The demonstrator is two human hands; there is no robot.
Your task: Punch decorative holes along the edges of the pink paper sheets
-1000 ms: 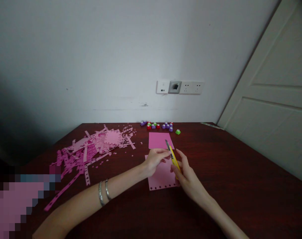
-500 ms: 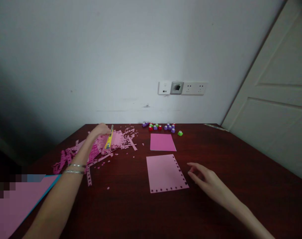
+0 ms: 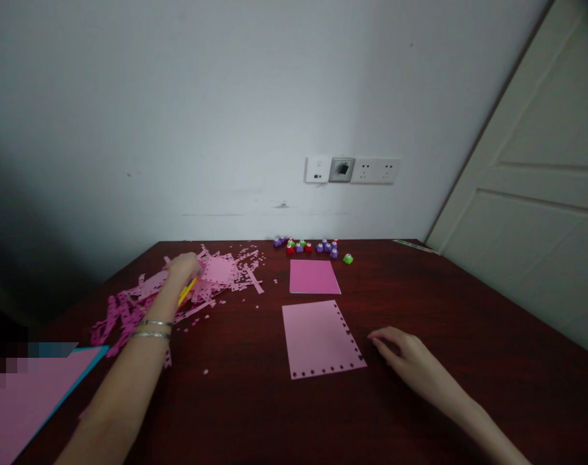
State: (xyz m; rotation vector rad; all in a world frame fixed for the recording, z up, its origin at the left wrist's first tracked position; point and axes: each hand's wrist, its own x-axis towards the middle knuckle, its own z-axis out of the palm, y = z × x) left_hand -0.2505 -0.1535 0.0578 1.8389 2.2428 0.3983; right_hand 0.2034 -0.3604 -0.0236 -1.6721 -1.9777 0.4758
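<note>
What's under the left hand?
Pink scraps show around the left hand, and part of the yellow cutter beside its wrist. Whatever lies directly beneath the hand is covered.

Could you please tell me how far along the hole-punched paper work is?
Done: the light pink sheet has holes along its right and bottom edges. In hand: the left hand is at the scrap heap by the yellow cutter, grip unclear; the right hand looks empty. Left: perhaps the sheet's top and left edges, both without holes.
</note>
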